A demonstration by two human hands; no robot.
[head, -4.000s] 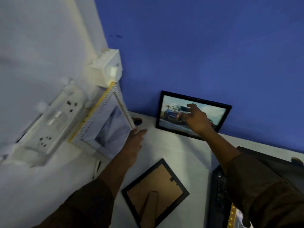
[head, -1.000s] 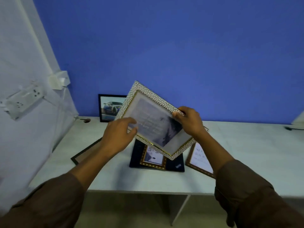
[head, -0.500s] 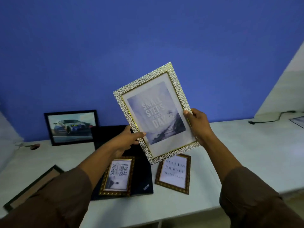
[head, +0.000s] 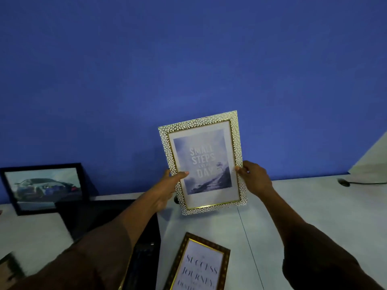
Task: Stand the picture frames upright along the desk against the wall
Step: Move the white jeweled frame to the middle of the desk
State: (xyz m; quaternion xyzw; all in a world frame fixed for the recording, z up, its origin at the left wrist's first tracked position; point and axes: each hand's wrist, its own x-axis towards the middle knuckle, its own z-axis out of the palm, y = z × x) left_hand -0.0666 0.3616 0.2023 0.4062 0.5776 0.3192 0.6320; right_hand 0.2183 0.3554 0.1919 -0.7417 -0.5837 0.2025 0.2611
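A white pebbled frame with gold trim (head: 202, 162), its print reading "Small steps every day", stands nearly upright close to the blue wall (head: 188, 70), its lower edge at the white desk (head: 303, 216). My left hand (head: 167, 187) grips its left side and my right hand (head: 254, 177) grips its right side. A black frame with a car photo (head: 45, 188) stands against the wall at the far left. A brown and gold frame (head: 199, 266) with a "Success journey" print lies flat near the front edge.
A black laptop (head: 109, 218) lies on the desk left of centre, partly under my left arm. A dark frame corner (head: 8, 266) shows at the lower left. A cable (head: 360, 182) runs along the desk at the far right by a white side wall.
Both hands have carried the white frame from mid-air down and back toward the wall, turning it upright until its lower edge reaches the desk. The view has moved closer and to the right.
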